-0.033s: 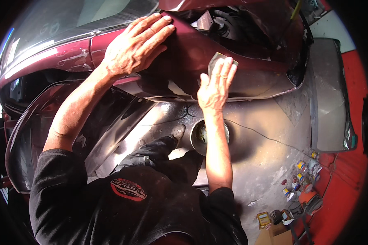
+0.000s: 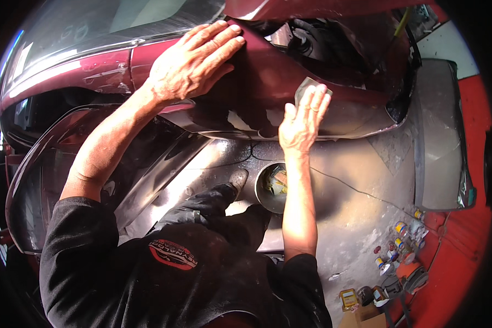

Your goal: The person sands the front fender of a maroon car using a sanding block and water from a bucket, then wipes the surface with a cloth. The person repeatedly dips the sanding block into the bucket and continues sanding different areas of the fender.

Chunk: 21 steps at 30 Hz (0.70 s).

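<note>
1. My left hand [image 2: 194, 63] lies flat on the maroon fender [image 2: 262, 63], fingers straight out with narrow gaps and the thumb close alongside; it grips nothing.
2. My right hand [image 2: 303, 120] is flat too, lower on the same fender and farther right, fingers nearly together, thumb held apart.
3. Under those right fingers is a thin grey-tan sheet [image 2: 301, 93], between them and the panel, its edges showing around the fingertips. I cannot tell how hard I press.
4. Beyond the fender is the exposed engine bay [image 2: 339, 64].
5. On the floor [image 2: 344, 164] below, a round bucket [image 2: 267, 201] with yellowish pieces inside is partly hidden by my right forearm [image 2: 299, 208].
6. A dark cable [image 2: 361, 189] crosses the floor to the right.
7. An open car door [image 2: 24, 210] stands at my left; a large grey panel [image 2: 443, 142], small cans [image 2: 401, 228] and a cardboard box [image 2: 366, 318] are at my right.
</note>
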### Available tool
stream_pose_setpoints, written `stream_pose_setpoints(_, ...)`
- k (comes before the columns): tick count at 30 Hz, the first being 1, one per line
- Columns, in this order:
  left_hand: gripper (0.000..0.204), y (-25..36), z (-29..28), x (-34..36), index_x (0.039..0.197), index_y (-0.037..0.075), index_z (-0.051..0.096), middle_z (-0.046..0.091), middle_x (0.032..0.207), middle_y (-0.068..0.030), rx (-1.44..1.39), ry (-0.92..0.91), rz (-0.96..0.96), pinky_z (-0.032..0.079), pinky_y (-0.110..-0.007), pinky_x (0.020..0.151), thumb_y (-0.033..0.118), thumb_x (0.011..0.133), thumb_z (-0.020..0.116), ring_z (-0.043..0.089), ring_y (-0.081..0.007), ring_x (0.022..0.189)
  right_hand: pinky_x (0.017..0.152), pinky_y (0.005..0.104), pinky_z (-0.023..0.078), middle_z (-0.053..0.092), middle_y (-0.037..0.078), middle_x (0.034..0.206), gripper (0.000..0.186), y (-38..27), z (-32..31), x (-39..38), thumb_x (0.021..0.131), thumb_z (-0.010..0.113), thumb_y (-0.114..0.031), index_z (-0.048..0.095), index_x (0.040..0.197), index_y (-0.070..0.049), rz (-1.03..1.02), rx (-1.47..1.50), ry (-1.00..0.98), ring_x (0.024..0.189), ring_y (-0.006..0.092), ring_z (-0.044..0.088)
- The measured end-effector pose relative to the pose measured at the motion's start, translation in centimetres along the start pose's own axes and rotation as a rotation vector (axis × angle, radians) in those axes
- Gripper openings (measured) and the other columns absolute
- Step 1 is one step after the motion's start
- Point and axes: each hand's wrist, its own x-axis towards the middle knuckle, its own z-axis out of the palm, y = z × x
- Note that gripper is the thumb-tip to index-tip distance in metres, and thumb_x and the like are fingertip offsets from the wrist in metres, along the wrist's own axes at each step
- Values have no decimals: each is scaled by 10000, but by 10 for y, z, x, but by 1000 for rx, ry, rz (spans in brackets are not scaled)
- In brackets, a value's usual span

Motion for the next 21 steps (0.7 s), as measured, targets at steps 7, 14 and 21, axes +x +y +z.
stream_pose_setpoints(7, 524, -1, 6, -16, 1375, 37, 562, 574, 1413, -165, -60, 129, -46, 426, -451, 1122, 250, 917, 701, 535, -340, 1334, 1221, 553, 190, 218, 302, 1616, 622, -88, 9, 37, 1044, 494, -299, 329, 1523, 62, -174, 172, -92, 1484, 522, 193)
stream_pose_setpoints(14, 499, 4, -25, -86, 1336, 33, 595, 572, 1415, -156, -56, 150, -309, 379, -456, 1160, 119, 863, 728, 510, -316, 1363, 1160, 614, 265, 366, 265, 1552, 584, -161, -5, 125, 1013, 516, -326, 435, 1440, 65, -126, -21, -321, 1452, 456, 304)
stream_pose_setpoints(21, 383, 37, -56, -158, 1201, 34, 674, 665, 1269, -122, -363, 342, -521, 428, -472, 1106, 89, 829, 747, 588, -302, 1262, 1176, 597, 251, 419, 195, 1552, 535, -170, 3, 101, 1039, 474, -315, 459, 1465, 8, -158, -215, -323, 1452, 397, 342)
